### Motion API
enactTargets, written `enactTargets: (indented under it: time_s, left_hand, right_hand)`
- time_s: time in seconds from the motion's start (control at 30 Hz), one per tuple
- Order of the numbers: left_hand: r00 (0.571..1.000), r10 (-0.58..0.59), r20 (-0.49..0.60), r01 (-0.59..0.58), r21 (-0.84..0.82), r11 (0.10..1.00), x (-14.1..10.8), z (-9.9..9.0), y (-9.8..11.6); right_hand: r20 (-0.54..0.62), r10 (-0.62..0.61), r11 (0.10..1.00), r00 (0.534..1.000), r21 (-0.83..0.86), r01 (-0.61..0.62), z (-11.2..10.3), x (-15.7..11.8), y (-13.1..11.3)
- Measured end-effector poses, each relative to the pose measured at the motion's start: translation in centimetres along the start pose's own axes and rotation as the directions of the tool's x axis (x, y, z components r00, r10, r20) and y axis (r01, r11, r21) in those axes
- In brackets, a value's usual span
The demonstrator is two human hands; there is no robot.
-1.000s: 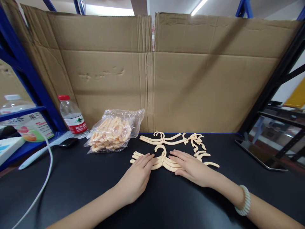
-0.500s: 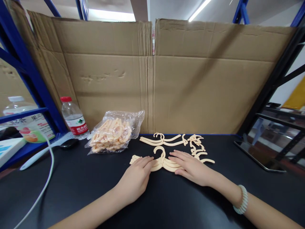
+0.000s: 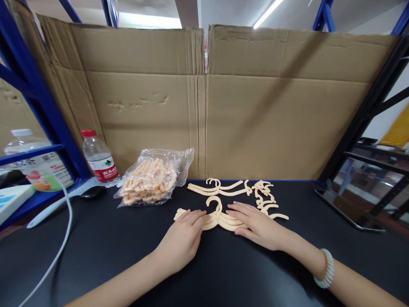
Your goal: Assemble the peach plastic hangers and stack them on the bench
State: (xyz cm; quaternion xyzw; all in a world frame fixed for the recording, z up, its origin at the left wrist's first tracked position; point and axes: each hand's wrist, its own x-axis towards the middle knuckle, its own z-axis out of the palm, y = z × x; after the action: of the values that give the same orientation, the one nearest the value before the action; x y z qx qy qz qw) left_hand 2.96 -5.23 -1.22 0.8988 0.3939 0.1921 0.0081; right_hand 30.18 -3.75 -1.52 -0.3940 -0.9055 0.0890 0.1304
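Several cream hangers (image 3: 218, 220) lie stacked on the black table, hooks pointing away from me. My left hand (image 3: 183, 238) rests flat over their left arms, fingers stretched out. On their right arms lies my right hand (image 3: 257, 224), also flat with its fingers apart; a pale coiled band circles that wrist. Behind the stack are more cream hangers (image 3: 228, 193), laid out flat. To the right, beyond my right fingers, sits a loose cluster of small cream pieces (image 3: 264, 197). What lies under my palms is hidden.
A clear bag of cream pieces (image 3: 150, 179) stands at the back left, beside a red-capped bottle (image 3: 101, 160). A dark flat device (image 3: 347, 209) lies far right. Cardboard (image 3: 287, 111) walls the back; a white cable (image 3: 65, 238) crosses the left.
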Motion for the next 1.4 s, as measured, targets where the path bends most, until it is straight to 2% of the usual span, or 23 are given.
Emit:
enactTargets:
  time_s: [0.5,0.8,0.9,0.97,1.1,1.17,1.27,1.4]
  left_hand:
    - [0.999,-0.015,0.045,0.014,0.013,1.0,0.1,-0.2,0.2]
    - [0.999,-0.046,-0.002,0.046,-0.113,0.993,0.5,-0.7,0.0]
    - [0.997,-0.062,-0.043,0.055,-0.146,0.988,1.3,-1.5,-0.4]
    - [0.995,-0.085,-0.056,0.076,-0.152,0.985,2.1,-2.1,-0.8]
    - [0.988,-0.136,-0.07,0.131,-0.08,0.988,4.3,-2.5,-2.3]
    - [0.992,-0.121,-0.024,0.121,-0.003,0.993,5.5,-2.2,-3.2]
    - [0.995,-0.096,0.012,0.096,0.035,0.995,7.4,-1.3,-4.4]
    - [0.998,-0.055,0.014,0.054,0.058,0.997,9.1,0.0,-5.6]
  right_hand:
    - [-0.001,0.002,1.0,1.0,0.003,-0.002,0.0,0.0,0.0]
    - [0.001,0.003,1.0,1.0,0.005,-0.003,-0.2,-0.1,-0.2]
    - [-0.044,0.005,1.0,0.999,0.002,-0.004,-0.7,0.0,-0.2]
    - [-0.121,0.011,1.0,0.993,-0.018,-0.013,-1.1,0.2,0.0]
    - [-0.302,0.051,0.988,0.952,-0.122,-0.092,-2.2,0.6,2.1]
    - [-0.351,0.086,0.972,0.933,-0.178,-0.156,-2.8,0.6,3.6]
    - [-0.368,0.156,0.953,0.917,-0.19,-0.238,-3.7,0.0,6.2]
    - [-0.342,0.202,0.954,0.918,-0.143,-0.263,-4.4,-1.2,8.9]
